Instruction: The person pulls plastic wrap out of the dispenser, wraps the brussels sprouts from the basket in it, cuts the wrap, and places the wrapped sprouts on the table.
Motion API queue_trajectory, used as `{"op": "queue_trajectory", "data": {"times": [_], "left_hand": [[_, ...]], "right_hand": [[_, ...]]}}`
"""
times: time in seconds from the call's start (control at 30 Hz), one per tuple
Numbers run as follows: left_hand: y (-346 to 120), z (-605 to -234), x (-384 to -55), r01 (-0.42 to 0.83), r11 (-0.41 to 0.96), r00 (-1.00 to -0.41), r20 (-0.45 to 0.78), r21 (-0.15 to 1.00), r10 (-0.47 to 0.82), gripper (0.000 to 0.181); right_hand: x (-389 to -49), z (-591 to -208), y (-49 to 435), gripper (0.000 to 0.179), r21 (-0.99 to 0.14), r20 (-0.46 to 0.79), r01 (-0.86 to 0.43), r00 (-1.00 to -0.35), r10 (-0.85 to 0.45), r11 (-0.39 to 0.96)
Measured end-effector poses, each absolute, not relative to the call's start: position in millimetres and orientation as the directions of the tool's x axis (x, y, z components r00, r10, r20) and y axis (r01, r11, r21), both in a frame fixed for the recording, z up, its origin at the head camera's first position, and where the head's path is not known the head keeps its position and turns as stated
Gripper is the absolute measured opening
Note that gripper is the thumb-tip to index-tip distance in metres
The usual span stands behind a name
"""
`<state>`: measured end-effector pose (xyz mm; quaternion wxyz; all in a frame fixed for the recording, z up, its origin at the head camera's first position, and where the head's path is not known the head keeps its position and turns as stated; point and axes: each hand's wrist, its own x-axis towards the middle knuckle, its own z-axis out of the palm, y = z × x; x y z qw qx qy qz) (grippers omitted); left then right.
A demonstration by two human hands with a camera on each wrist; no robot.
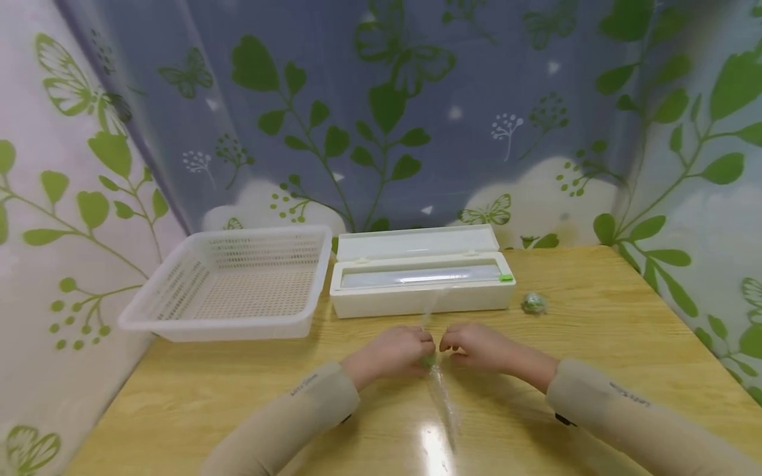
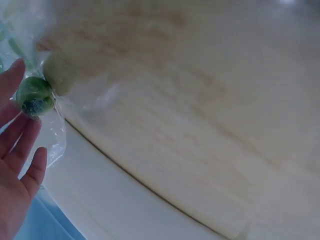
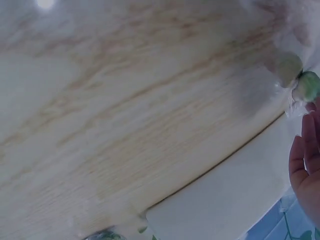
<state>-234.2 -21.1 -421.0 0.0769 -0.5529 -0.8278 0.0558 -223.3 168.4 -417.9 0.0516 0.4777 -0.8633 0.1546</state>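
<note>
My left hand (image 1: 400, 350) pinches a small round green vegetable (image 2: 35, 96), which looks like a Brussels sprout, at the front middle of the table. Clear plastic film (image 1: 442, 396) lies around it and trails toward the table's near side. In the left wrist view, the thumb and fingers are on either side of the vegetable. Just right of the film is my right hand (image 1: 476, 345), its fingers loosely bent. The right wrist view shows that hand's fingers (image 3: 310, 142) close below the vegetable (image 3: 308, 86); whether they touch the film I cannot tell.
Behind the hands stands a white film dispenser box (image 1: 419, 303), lid raised, with a green slider (image 1: 506, 277) at its right end. A white plastic basket (image 1: 220, 327) is at the left. One film-wrapped green ball (image 1: 534, 303) lies on the wooden table (image 1: 601, 317) right of the box.
</note>
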Motion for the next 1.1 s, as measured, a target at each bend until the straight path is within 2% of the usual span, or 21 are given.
{"op": "queue_trajectory", "data": {"times": [0.23, 0.37, 0.47, 0.57, 0.73, 0.9, 1.1], "left_hand": [[-24, -424, -231, 0.848, 0.527, -0.516, 0.144, -0.049, 0.844, 0.018], [-25, -425, -232, 0.803, 0.591, -0.595, 0.144, 0.075, 0.79, 0.012], [-24, -425, -233, 0.774, 0.617, -0.633, 0.141, 0.142, 0.761, 0.008], [-24, -424, -234, 0.764, 0.626, -0.644, 0.143, 0.154, 0.751, 0.007], [-24, -426, -232, 0.764, 0.635, -0.645, 0.158, 0.113, 0.748, 0.01], [-23, -426, -232, 0.755, 0.649, -0.654, 0.169, 0.089, 0.738, 0.013], [-25, -421, -233, 0.727, 0.673, -0.687, 0.126, 0.136, 0.716, 0.015]], "right_hand": [[-219, -426, 161, 0.019, -0.351, 0.223, -0.809, -0.562, -0.797, 0.472], [-216, -431, 156, 0.026, -0.427, 0.187, -0.749, -0.622, -0.761, 0.507], [-215, -433, 152, 0.028, -0.466, 0.187, -0.709, -0.663, -0.725, 0.529], [-215, -436, 148, 0.027, -0.488, 0.21, -0.692, -0.684, -0.699, 0.532], [-214, -442, 142, 0.024, -0.493, 0.237, -0.677, -0.709, -0.664, 0.547], [-214, -441, 139, 0.016, -0.47, 0.283, -0.695, -0.703, -0.652, 0.544], [-217, -438, 139, 0.018, -0.423, 0.245, -0.696, -0.705, -0.666, 0.581]]}}
